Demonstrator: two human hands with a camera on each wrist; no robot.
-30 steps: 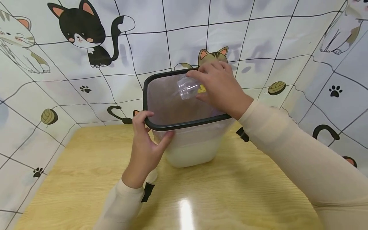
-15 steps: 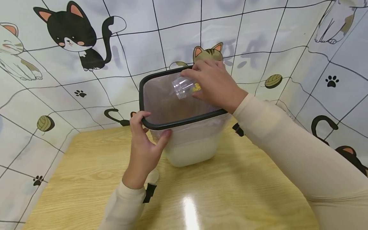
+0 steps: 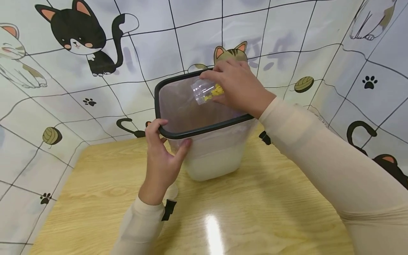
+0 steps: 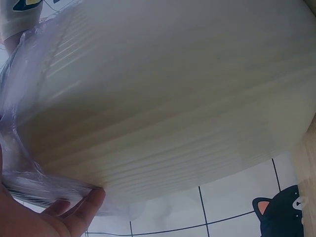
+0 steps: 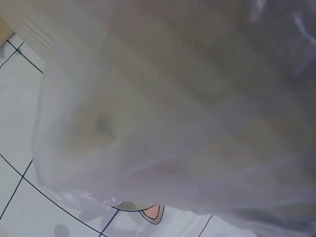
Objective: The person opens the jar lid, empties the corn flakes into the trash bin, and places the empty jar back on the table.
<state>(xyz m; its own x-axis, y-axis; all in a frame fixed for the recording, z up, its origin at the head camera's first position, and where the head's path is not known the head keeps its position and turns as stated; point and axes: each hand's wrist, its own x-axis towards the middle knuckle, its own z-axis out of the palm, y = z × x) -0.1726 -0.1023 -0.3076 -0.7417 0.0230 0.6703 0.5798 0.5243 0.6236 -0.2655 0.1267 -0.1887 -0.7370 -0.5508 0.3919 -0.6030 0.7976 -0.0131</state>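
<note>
A pale trash bin [image 3: 216, 163] with a black rim [image 3: 207, 130] stands on the table, lined with a thin clear plastic bag [image 4: 19, 108]. My left hand [image 3: 162, 161] grips the bin's near left corner, fingers over the rim and thumb against the front. Inside the opening, my right hand [image 3: 240, 86] holds a clear plastic jar [image 3: 199, 91] lying nearly on its side. The jar's uncapped mouth faces left, and small yellow pieces [image 3: 216, 91] lie along its lower wall. The bin's wall and bag fill most of the right wrist view, hiding the right hand there.
The wooden table [image 3: 105, 187] extends around the bin. A pale round disc [image 3: 172, 191] lies by the left wrist, partly covered by it. Close behind and at both sides hangs a white cat-print sheet [image 3: 153, 53].
The yellow pieces have spread along the jar toward its mouth, and more of them show. Both hands keep their holds; the head view has shifted slightly.
</note>
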